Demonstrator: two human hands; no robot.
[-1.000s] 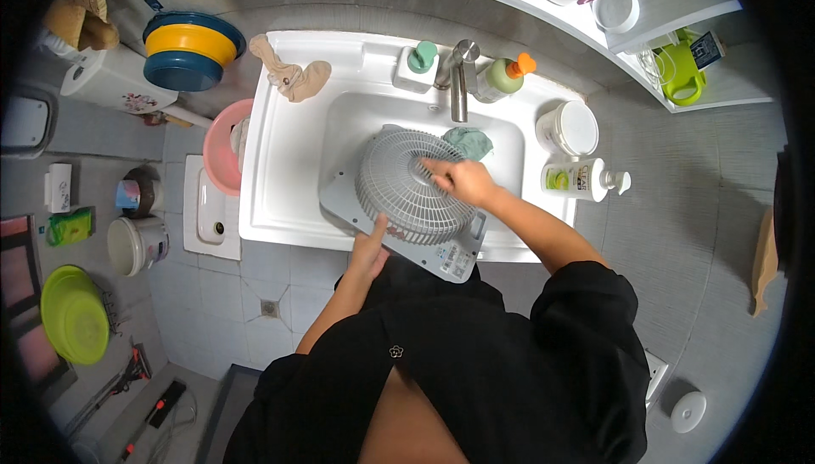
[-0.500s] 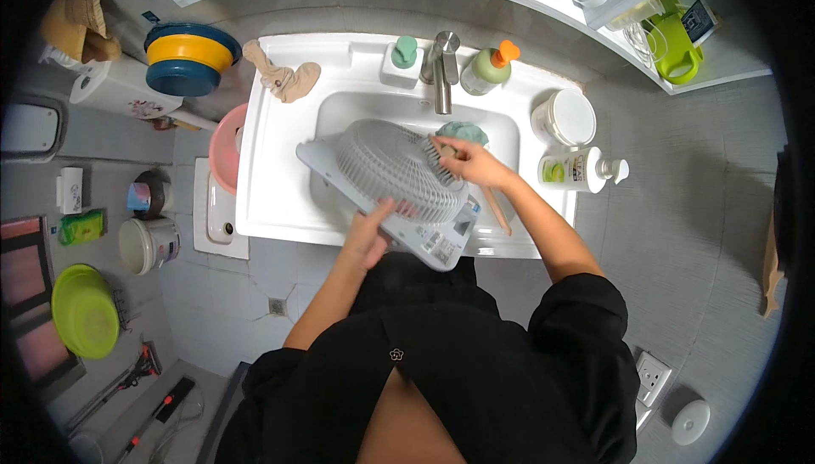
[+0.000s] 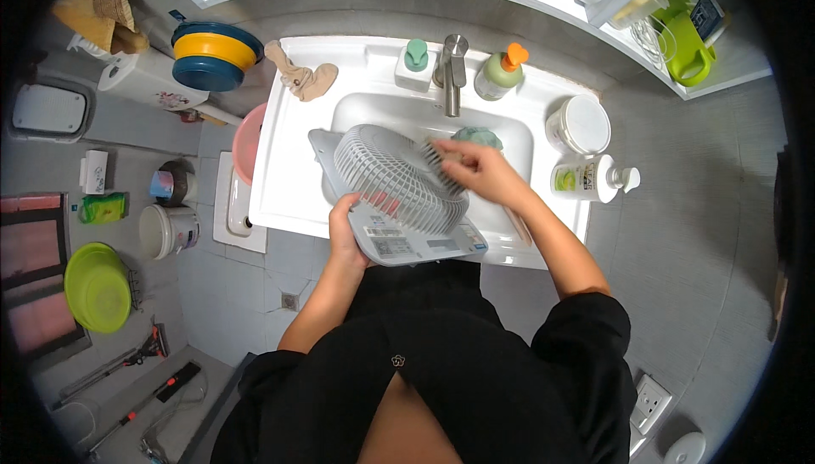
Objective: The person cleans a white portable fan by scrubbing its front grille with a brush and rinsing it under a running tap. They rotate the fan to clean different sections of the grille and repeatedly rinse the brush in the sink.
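Note:
A grey plastic fan [image 3: 395,188] with a round grille lies tilted over the white sink [image 3: 293,137]. My left hand [image 3: 344,230] grips its lower edge at the flat base. My right hand [image 3: 475,171] presses a small brush [image 3: 431,155] against the upper right of the grille. A teal sponge [image 3: 477,136] lies in the basin just behind my right hand. The faucet [image 3: 452,69] stands behind the fan.
On the sink's rim stand a green soap bottle with orange pump [image 3: 499,72], a white tub [image 3: 579,123], a white pump bottle [image 3: 590,179] and a beige cloth [image 3: 301,78]. Stacked blue and yellow bowls [image 3: 212,55] and a pink basin [image 3: 244,141] sit left.
The fan has shifted left and tilted, its base now toward me. My left hand moved up to hold the base edge; my right hand stayed on the grille's right side.

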